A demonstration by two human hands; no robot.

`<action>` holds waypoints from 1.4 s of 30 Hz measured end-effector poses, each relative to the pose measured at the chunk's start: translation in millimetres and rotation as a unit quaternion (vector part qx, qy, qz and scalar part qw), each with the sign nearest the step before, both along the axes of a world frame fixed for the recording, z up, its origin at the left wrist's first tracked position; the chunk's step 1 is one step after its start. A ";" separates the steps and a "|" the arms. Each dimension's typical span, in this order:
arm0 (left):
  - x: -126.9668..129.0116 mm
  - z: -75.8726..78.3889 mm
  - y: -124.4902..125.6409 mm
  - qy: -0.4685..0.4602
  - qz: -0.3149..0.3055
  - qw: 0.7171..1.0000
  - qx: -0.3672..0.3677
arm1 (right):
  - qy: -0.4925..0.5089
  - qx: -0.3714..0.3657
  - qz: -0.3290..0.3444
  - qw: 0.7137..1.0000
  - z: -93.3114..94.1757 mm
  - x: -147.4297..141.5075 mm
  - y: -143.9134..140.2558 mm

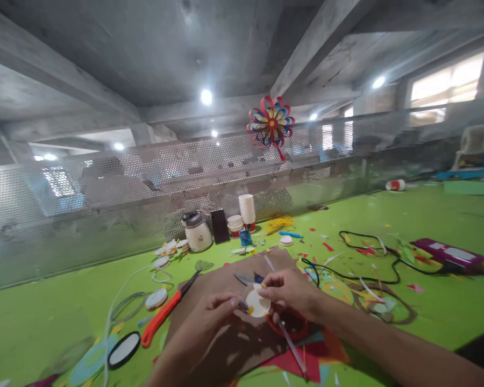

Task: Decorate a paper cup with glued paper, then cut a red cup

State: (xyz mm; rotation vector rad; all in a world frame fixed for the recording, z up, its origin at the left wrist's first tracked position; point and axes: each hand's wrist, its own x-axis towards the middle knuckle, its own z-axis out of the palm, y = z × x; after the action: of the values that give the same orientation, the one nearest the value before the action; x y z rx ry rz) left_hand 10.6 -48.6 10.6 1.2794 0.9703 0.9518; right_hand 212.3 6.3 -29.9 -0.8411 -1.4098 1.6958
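Both my hands meet over a brown cardboard sheet (pixel 221 282) on the green table. My left hand (pixel 213 314) and my right hand (pixel 288 293) pinch a small white paper disc (pixel 257 303) between their fingertips. The disc has small yellow and blue bits at its edge. Under my right hand lies a red ring-shaped object (pixel 290 325) and a thin white stick (pixel 292 349). An orange-handled cutter (pixel 165 314) lies left of my left hand on the cardboard's edge.
A perforated metal screen (pixel 105 204) with a red paper flower (pixel 271 124) runs along the back. A white jar (pixel 197 234), dark phone (pixel 220 226), stacked paper cups (pixel 247 210), black cable (pixel 371 252), purple box (pixel 449 255), tape rolls (pixel 156 298) and paper scraps are scattered on the table (pixel 447 312).
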 end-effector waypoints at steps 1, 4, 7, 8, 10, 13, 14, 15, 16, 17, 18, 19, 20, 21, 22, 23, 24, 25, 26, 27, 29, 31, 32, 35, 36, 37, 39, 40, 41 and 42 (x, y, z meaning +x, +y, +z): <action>0.4 0.3 -0.3 -0.003 0.000 1.000 -0.002 | 0.008 -0.002 0.001 1.000 -0.8 -0.6 0.3; -1.2 -1.3 1.3 -0.009 -0.012 1.000 -0.002 | 0.016 -0.005 0.005 1.000 -1.1 -2.1 -0.8; -5.8 -6.9 6.4 -0.013 -0.032 0.999 0.004 | 0.012 -0.008 0.000 1.000 -0.5 -2.9 -2.1; -7.4 -9.1 8.3 -0.015 -0.039 0.999 0.003 | 0.010 -0.008 0.000 1.000 -0.7 -3.0 -2.2; -9.7 -13.0 11.4 -0.017 -0.051 0.999 0.000 | 0.008 -0.007 0.001 1.000 -1.6 -2.9 -2.1; -10.6 -16.0 13.3 -0.021 -0.058 0.998 0.003 | 0.018 -0.005 0.004 1.000 -4.1 -2.1 -1.8; -10.4 -16.4 13.3 -0.022 -0.059 0.998 0.004 | 0.022 -0.005 0.003 1.000 -4.9 -1.9 -2.0; -10.1 -16.6 13.3 -0.023 -0.058 0.998 0.006 | 0.024 -0.004 0.002 1.000 -5.7 -1.9 -2.2; -9.9 -16.8 13.3 -0.022 -0.055 0.998 0.010 | 0.024 -0.003 0.002 1.000 -6.5 -2.0 -2.6; -9.6 -17.0 13.4 -0.019 -0.051 0.998 0.016 | 0.024 -0.002 0.002 1.000 -7.2 -2.4 -2.9; -9.3 -17.2 13.6 -0.015 -0.047 0.999 0.022 | 0.024 -0.001 0.002 1.000 -7.8 -2.9 -3.3; -9.0 -17.6 14.0 -0.010 -0.044 0.999 0.028 | 0.024 0.000 0.001 1.000 -8.3 -3.5 -3.6; -8.5 -17.9 14.5 -0.005 -0.041 0.999 0.033 | 0.024 -0.001 0.000 1.000 -8.9 -4.1 -3.8; -7.9 -18.3 15.0 -0.002 -0.039 0.999 0.034 | 0.025 -0.003 0.000 1.000 -9.3 -4.6 -3.9; -7.1 -18.7 15.5 0.000 -0.038 0.999 0.029 | 0.026 -0.007 0.001 1.000 -9.7 -4.8 -3.9; -6.1 -19.0 15.7 0.001 -0.035 0.999 0.019 | 0.027 -0.009 0.001 1.000 -9.9 -4.6 -4.0; -5.1 -19.2 15.9 -0.002 -0.032 0.999 0.010 | 0.027 -0.012 0.003 1.000 -10.0 -4.0 -3.9; -4.1 -19.4 16.0 0.001 -0.027 1.000 -0.004 | 0.028 -0.012 0.004 1.000 -10.1 -3.1 -3.8; -3.3 -19.6 16.2 0.006 -0.015 1.000 -0.011 | 0.032 -0.008 0.001 0.999 -10.3 -2.0 -3.3; -2.9 -19.7 16.7 0.009 -0.004 1.000 -0.013 | 0.030 -0.013 -0.001 0.999 -10.5 -0.8 -2.6; -3.1 -19.7 18.6 -0.002 -0.009 0.999 -0.034 | 0.027 -0.024 -0.007 0.999 -11.1 1.4 -0.6; -3.9 -19.4 20.7 -0.006 -0.012 0.999 -0.047 | 0.022 -0.033 -0.005 0.999 -11.3 3.0 1.3; -4.2 -19.0 21.5 -0.008 -0.012 0.999 -0.053 | 0.020 -0.035 -0.003 0.999 -11.1 3.6 1.9; -3.9 -17.0 22.1 -0.012 -0.012 0.998 -0.053 | 0.018 -0.035 0.006 0.999 -9.4 4.6 2.3; -3.5 -16.2 21.9 -0.013 -0.013 0.999 -0.048 | 0.017 -0.033 0.010 0.999 -8.8 4.8 2.1; -3.0 -15.4 21.7 -0.014 -0.013 0.999 -0.042 | 0.016 -0.031 0.012 0.999 -8.4 4.9 2.0; -2.1 -14.1 21.5 -0.013 -0.009 1.000 -0.025 | 0.013 -0.027 0.015 0.999 -7.5 5.3 1.8; -1.9 -13.7 21.6 -0.011 -0.006 1.000 -0.018 | 0.010 -0.024 0.015 1.000 -7.0 5.5 1.6; -1.9 -13.4 21.9 -0.010 -0.005 1.000 -0.014 | 0.008 -0.020 0.014 1.000 -6.2 5.9 1.3; -2.2 -13.3 22.2 -0.009 -0.005 1.000 -0.015 | 0.008 -0.017 0.012 1.000 -5.3 6.3 1.1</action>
State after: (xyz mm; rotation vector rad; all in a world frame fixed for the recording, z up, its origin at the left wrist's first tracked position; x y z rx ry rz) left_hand 8.4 -26.4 -2.7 1.2471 0.9595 0.9364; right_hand 218.5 7.4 -35.2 -0.8300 -1.3891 1.7464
